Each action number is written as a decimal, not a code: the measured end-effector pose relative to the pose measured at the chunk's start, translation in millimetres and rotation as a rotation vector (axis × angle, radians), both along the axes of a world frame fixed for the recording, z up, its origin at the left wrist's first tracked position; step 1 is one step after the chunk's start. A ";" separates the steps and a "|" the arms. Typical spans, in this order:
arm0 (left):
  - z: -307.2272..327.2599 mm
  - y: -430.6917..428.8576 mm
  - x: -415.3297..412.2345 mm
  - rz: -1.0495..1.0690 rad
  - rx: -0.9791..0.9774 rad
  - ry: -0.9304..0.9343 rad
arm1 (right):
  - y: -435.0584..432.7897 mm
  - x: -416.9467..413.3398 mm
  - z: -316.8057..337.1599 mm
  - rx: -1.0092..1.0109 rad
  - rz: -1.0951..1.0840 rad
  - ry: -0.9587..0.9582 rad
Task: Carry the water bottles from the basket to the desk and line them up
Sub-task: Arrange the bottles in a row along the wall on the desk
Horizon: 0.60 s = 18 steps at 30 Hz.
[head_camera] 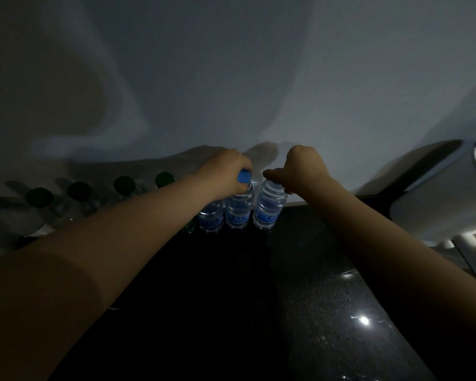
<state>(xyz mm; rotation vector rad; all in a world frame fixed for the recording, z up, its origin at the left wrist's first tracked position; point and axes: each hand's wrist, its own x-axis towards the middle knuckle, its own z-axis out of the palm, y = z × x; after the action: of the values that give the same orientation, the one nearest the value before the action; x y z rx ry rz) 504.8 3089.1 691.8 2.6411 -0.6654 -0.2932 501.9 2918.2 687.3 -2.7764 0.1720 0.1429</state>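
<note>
Three clear water bottles with blue labels stand upright side by side at the back of the dark desk [313, 298], against the wall. My left hand [226, 171] grips the blue cap of the middle bottle [238, 207]. My right hand [300, 169] holds the top of the right bottle [268, 209], hiding its cap. The left bottle [210, 218] is mostly hidden behind my left forearm. The basket is not in view.
A row of several clear bottles with dark green caps [124, 185] runs along the wall to the left. A large white rounded object [437, 204] stands at the right end of the desk. The wall [231, 78] rises right behind the bottles.
</note>
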 end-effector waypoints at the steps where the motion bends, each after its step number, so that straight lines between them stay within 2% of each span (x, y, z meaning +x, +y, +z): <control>1: -0.5 0.3 0.1 0.000 -0.001 0.003 | 0.1 0.2 0.2 0.006 0.002 0.006; 7: 1.0 0.3 -2.0 -0.012 0.025 -0.014 | -8.0 -10.7 10.1 -0.017 0.020 0.056; 10: 2.2 -1.0 -5.3 -0.010 0.053 -0.028 | -18.5 -34.3 15.9 -0.060 0.052 0.032; 13: 5.1 -4.2 -9.4 -0.001 0.095 -0.026 | -26.5 -67.0 21.5 -0.070 0.089 0.092; 18: 12.1 -9.5 -19.5 -0.045 0.261 -0.110 | -37.6 -128.2 23.4 -0.093 0.111 0.173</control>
<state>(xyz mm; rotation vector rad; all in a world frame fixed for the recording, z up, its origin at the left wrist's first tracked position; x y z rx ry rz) 485.3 3079.6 703.9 2.9116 -0.7686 -0.2649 373.7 2880.7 710.8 -2.8654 0.0692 0.4134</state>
